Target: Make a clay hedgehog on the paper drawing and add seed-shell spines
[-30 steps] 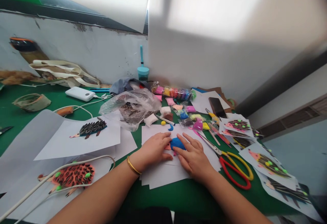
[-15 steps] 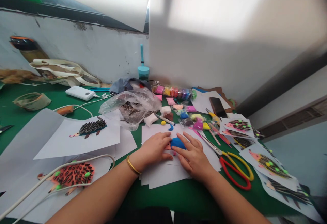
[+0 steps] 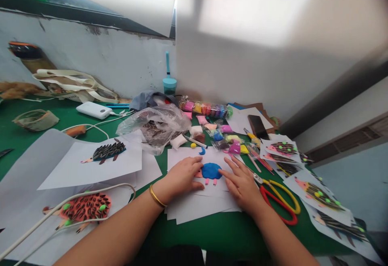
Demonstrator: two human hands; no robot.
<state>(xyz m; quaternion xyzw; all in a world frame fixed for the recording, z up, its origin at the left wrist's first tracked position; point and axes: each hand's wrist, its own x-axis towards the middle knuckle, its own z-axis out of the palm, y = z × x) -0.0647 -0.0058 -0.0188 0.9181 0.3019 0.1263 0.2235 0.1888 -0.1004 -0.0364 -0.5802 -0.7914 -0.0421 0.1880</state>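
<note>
A blue clay body (image 3: 211, 171) with two pink feet (image 3: 215, 182) lies flat on white paper (image 3: 200, 207). My left hand (image 3: 185, 176) rests on the paper at its left, fingers apart, partly covering the pink clay head (image 3: 198, 173). Over the right part of the paper is my right hand (image 3: 241, 181), fingers spread, one fingertip touching the right edge of the blue clay. Neither hand grips anything. Above the body sit a blue clay crescent (image 3: 202, 151) and a small yellow ball (image 3: 193, 145).
Red and yellow scissors (image 3: 280, 201) lie right of my right hand. Behind are clay packets (image 3: 234, 148) and a plastic bag of seeds (image 3: 156, 128). Hedgehog pictures (image 3: 109, 152) lie on both sides of the green table (image 3: 194, 237). A white cable (image 3: 75, 196) crosses the left side.
My right hand has moved right, off the blue clay, uncovering its body and the feet. My left hand has stayed in nearly the same place.
</note>
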